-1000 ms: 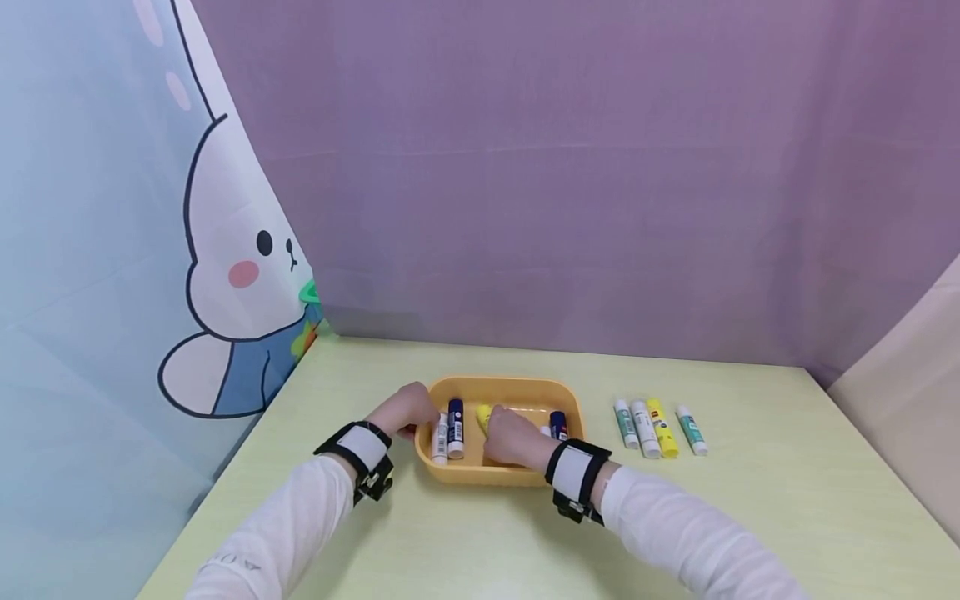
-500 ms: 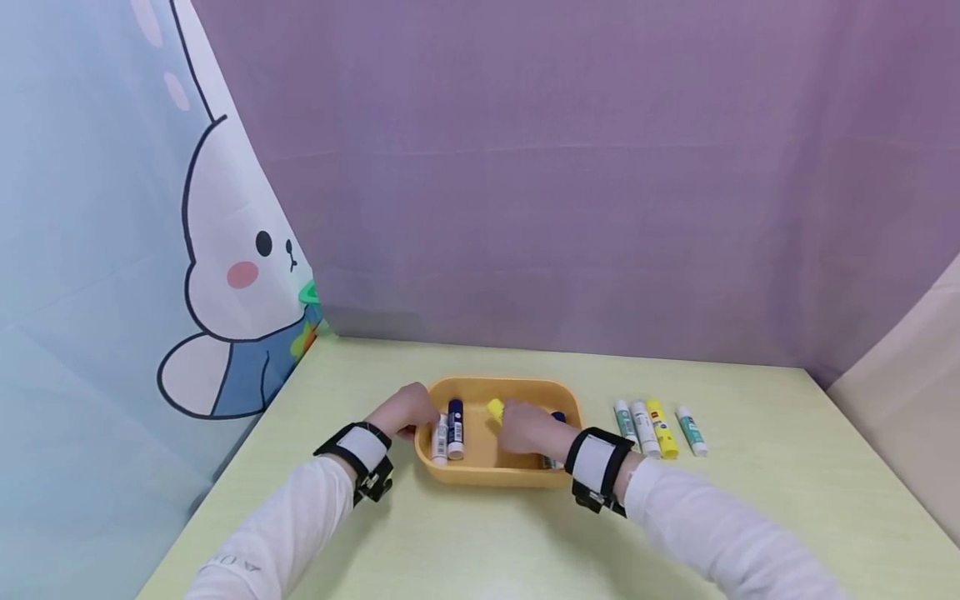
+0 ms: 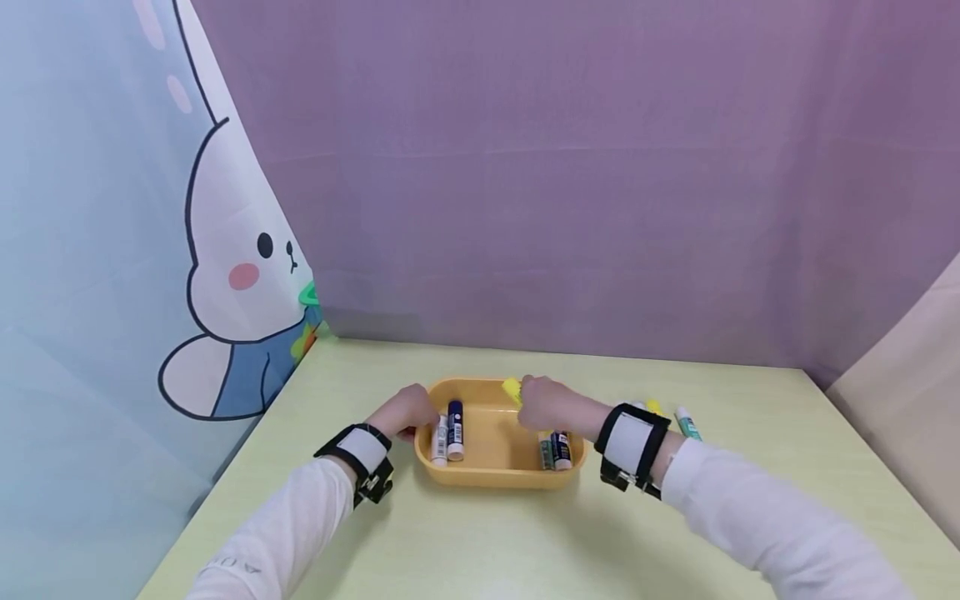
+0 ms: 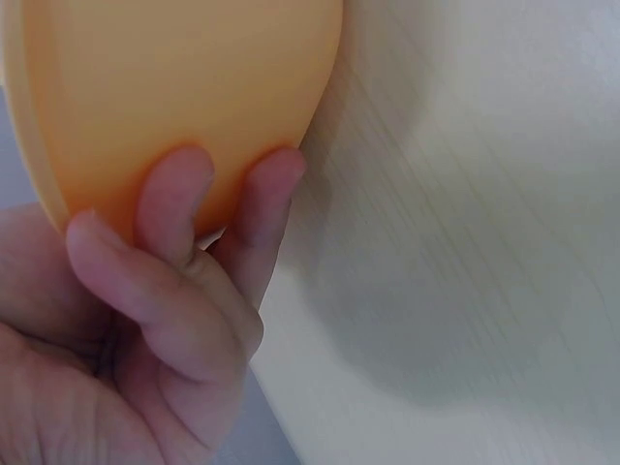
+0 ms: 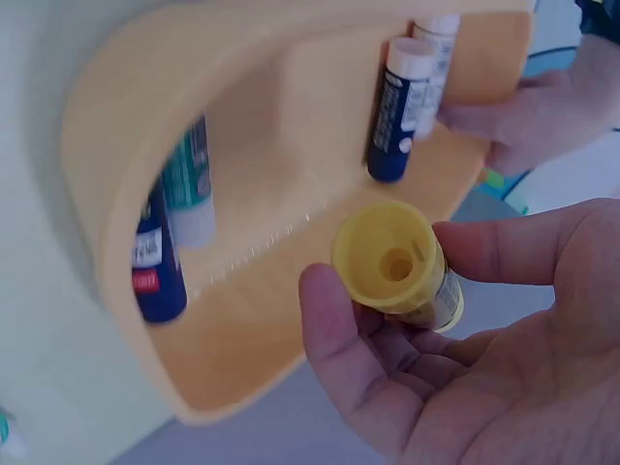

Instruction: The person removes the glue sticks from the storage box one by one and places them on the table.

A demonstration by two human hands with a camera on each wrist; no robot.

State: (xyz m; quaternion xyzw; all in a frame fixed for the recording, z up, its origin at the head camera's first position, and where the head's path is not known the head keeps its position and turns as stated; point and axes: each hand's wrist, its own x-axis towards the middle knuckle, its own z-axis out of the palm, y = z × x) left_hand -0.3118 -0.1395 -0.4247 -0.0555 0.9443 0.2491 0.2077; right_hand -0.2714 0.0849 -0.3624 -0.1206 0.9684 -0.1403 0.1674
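Note:
My left hand grips the left end of an orange plastic bin, its fingers curled against the outer wall. Above the bin's right half, my right hand pinches a yellow glue stick between thumb and fingers, with its hollow base facing the right wrist camera. Inside the bin at the left lie a white glue stick and a navy one side by side. At its right end lie a teal glue stick and another navy one, partly below my right hand.
On the pale green table, right of the bin, a teal-and-white glue stick and a yellow one show beyond my right wrist, which hides others there. A purple curtain hangs behind the table.
My right hand has lifted the yellow glue stick from the bin's middle and moved it right and away from me. The left hand has stayed on the bin's end.

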